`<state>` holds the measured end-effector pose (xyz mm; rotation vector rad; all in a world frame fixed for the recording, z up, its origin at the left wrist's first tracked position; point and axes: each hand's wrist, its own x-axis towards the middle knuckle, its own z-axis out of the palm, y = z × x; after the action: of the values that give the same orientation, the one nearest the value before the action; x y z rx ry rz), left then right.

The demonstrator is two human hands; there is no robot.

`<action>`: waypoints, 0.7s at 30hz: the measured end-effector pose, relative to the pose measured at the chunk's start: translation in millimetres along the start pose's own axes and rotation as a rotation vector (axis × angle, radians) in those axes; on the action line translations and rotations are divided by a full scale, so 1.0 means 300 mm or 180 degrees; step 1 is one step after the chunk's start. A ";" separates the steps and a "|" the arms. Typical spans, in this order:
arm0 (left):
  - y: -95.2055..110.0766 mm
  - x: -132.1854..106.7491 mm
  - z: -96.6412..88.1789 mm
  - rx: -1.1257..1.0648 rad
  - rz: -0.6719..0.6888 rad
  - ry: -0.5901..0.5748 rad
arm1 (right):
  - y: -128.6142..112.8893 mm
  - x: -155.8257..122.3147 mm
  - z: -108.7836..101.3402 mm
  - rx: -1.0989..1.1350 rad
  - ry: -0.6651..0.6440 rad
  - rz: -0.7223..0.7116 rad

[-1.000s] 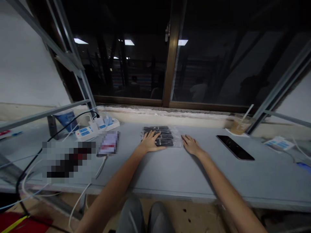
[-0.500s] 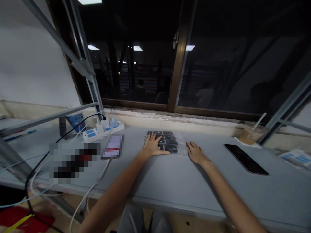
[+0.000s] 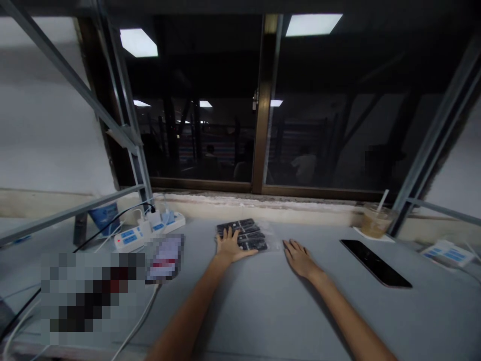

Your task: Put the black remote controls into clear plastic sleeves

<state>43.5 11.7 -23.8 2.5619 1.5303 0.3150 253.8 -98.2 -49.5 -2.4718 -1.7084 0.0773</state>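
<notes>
The fingers [image 3: 230,232] of the left hand [image 3: 227,247] are opened wide and lie on the left part of a clear plastic packet [image 3: 274,240], at the centre of the frame. They do not close around it; the palm faces down. The right hand [image 3: 301,260] is also open, palm down, its fingers almost straight and near together, gripping nothing. Its fingertips are just beside the clear right end of the packet; whether they touch it, I cannot tell.

Inside the plastic, flat black pieces [image 3: 253,236] lie in a row, partly covered by the left hand. As I judge, the handling is only at the stage of steadying: the packet is laid flat and is not lifted. Whether it is sealed, and what is left to do, the view does not show.

Around it is the grey table [image 3: 255,306]. To the left of centre are a pixelated smartphone [image 3: 164,256] with a white cable [image 3: 145,316] and, behind it, a white power strip [image 3: 126,241]. At right lie a black smartphone [image 3: 375,263] and, further back, a plastic cup [image 3: 374,223] with a straw. A dark window [image 3: 199,145] fills the upper middle.
</notes>
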 end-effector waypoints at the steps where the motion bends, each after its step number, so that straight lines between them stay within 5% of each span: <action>1: 0.007 -0.003 0.000 0.0062 -0.0109 0.0006 | 0.000 -0.001 -0.001 0.0008 -0.0003 0.0003; 10: 0.016 -0.050 0.007 0.0398 -0.1013 0.0427 | 0.010 0.001 0.015 0.0013 0.0113 -0.0017; 21: -0.053 -0.045 0.003 0.0535 -0.1516 0.0628 | -0.004 0.009 0.018 -0.0075 0.0135 0.0021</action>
<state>24.1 7.3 -29.7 2.2278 2.2583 0.4000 253.0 -94.9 -54.7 -2.4777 -1.6940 0.0054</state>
